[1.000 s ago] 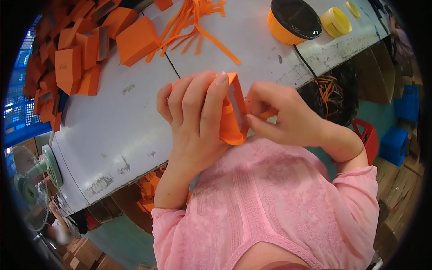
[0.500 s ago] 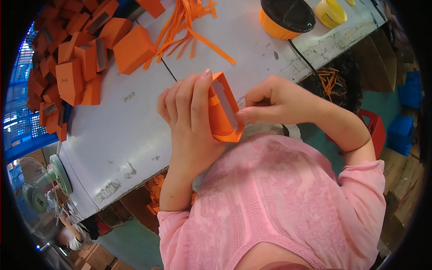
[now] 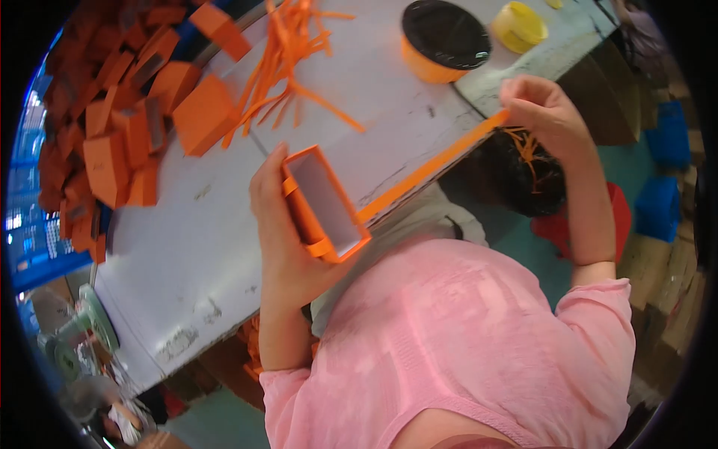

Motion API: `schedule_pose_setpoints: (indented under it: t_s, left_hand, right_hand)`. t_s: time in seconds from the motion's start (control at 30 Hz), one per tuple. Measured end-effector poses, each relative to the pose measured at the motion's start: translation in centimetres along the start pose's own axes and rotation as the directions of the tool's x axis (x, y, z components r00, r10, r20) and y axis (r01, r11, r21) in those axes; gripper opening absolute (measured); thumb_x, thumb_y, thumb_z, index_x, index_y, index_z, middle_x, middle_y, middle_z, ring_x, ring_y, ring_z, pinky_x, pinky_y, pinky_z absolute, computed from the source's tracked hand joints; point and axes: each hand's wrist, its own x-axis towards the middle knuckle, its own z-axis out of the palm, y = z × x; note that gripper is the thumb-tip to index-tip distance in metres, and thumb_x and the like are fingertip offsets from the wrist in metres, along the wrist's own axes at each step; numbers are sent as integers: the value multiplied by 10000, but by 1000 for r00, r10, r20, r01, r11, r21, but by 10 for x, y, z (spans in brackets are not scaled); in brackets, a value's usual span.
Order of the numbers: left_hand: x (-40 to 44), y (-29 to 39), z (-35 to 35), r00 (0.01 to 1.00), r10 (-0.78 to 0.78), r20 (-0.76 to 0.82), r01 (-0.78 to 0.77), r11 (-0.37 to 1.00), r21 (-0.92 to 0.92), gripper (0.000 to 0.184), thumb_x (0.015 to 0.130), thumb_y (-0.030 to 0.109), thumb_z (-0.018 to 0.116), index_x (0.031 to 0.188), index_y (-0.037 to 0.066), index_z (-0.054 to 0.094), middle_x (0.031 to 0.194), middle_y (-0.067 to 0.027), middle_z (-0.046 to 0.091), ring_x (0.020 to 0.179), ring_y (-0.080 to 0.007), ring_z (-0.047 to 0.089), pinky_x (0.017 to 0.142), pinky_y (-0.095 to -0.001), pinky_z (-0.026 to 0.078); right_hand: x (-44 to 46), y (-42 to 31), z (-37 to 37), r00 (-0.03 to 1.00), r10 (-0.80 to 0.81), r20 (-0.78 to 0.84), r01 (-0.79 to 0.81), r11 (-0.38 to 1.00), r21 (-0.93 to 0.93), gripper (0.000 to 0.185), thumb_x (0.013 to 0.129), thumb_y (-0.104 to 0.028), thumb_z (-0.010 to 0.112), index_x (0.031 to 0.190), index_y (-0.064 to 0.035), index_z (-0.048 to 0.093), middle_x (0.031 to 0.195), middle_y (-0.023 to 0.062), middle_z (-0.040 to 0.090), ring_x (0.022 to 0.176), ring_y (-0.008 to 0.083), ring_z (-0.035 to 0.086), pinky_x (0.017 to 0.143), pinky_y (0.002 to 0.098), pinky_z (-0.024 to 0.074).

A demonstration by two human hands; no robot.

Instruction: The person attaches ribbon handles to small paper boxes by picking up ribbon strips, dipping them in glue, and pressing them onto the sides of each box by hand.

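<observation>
The left hand [image 3: 278, 232] grips an orange box [image 3: 327, 200], its open mouth facing up, at the near edge of the table [image 3: 202, 247]. An orange strip [image 3: 434, 168] runs straight from the box's right side along that edge to the right hand [image 3: 550, 112], whose fingertips pinch its end. Past the edge, a dark bin [image 3: 516, 183] holds narrow scraps. Bare tabletop extends left of the left hand and between the box and a black-lidded tub [image 3: 441, 45], beside a yellow tub [image 3: 520, 28]. Tangled strips [image 3: 280, 67] and heaped boxes [image 3: 112, 142] obstruct the far left.
</observation>
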Motion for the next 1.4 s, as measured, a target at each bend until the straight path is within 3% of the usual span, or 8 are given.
schedule_pose_setpoints:
  t_s: [0.13, 0.33, 0.5, 0.7, 1.03, 1.13, 1.23, 1.4]
  left_hand:
    - [9, 1, 8, 998, 61, 18, -62, 997, 54, 1163, 566, 95, 894, 1539, 50, 258, 1449, -121, 395, 1204, -274, 509, 998, -381, 450]
    - [23, 10, 28, 994, 65, 85, -61, 997, -54, 1147, 583, 123, 901, 1529, 37, 258, 1368, -172, 431, 1247, -363, 435, 1051, -448, 368]
    - [37, 20, 40, 979, 157, 133, -154, 987, -35, 1182, 536, 67, 884, 1536, 70, 253, 1360, -143, 417, 1224, -338, 472, 1019, -430, 423]
    - [42, 25, 49, 971, 169, 168, -161, 985, -62, 1191, 556, 209, 938, 1522, 30, 264, 1360, -160, 447, 1233, -351, 436, 1073, -466, 301]
    - [41, 22, 46, 971, 161, 174, -154, 987, -53, 1206, 545, 190, 933, 1527, 20, 254, 1351, -177, 451, 1226, -355, 442, 1069, -469, 309]
    - [38, 18, 41, 978, 157, 138, -154, 988, -33, 1167, 535, 72, 877, 1528, 46, 266, 1332, -160, 442, 1203, -355, 483, 1015, -437, 417]
    - [36, 13, 36, 975, 179, 134, -178, 984, -23, 1194, 544, 85, 892, 1541, 43, 235, 1332, -163, 443, 1194, -353, 488, 1006, -438, 420]
    - [36, 17, 43, 953, 297, 57, -294, 955, -45, 1203, 565, 235, 925, 1531, 8, 243, 1303, -163, 504, 1206, -355, 480, 1036, -482, 322]
  right_hand:
    - [1, 17, 15, 994, 19, -110, 41, 852, 522, 94, 963, -129, 672, 912, -64, 627, 1044, 139, 718, 954, 237, 714, 862, 411, 615]
    - [13, 24, 25, 983, 11, -184, 124, 697, 706, 155, 983, -184, 654, 962, -30, 649, 856, 58, 666, 802, 149, 683, 824, 386, 620]
    - [19, 18, 26, 970, 108, -219, 33, 830, 556, 220, 1008, -221, 624, 961, -9, 656, 697, -30, 491, 610, 68, 487, 724, 322, 589]
    - [28, 15, 26, 964, 145, -221, -38, 904, 426, 213, 1004, -235, 623, 889, -57, 645, 689, -51, 452, 624, 56, 478, 692, 318, 568]
    - [29, 13, 29, 940, 212, -266, -69, 885, 461, 228, 951, -213, 654, 786, -81, 567, 663, -46, 440, 598, 73, 517, 707, 396, 626]
    - [17, 17, 30, 933, 241, -266, -99, 885, 456, 243, 957, -200, 650, 762, -79, 569, 653, -32, 471, 613, 83, 536, 750, 397, 619]
    - [-1, -1, 56, 998, 24, -64, -8, 971, 238, 246, 970, -206, 667, 794, -40, 618, 728, -16, 589, 704, 51, 582, 757, 286, 569]
    - [0, -23, 90, 956, 59, 288, -62, 998, 3, 245, 979, -180, 655, 805, -12, 613, 749, -12, 614, 731, 40, 569, 700, 224, 505]
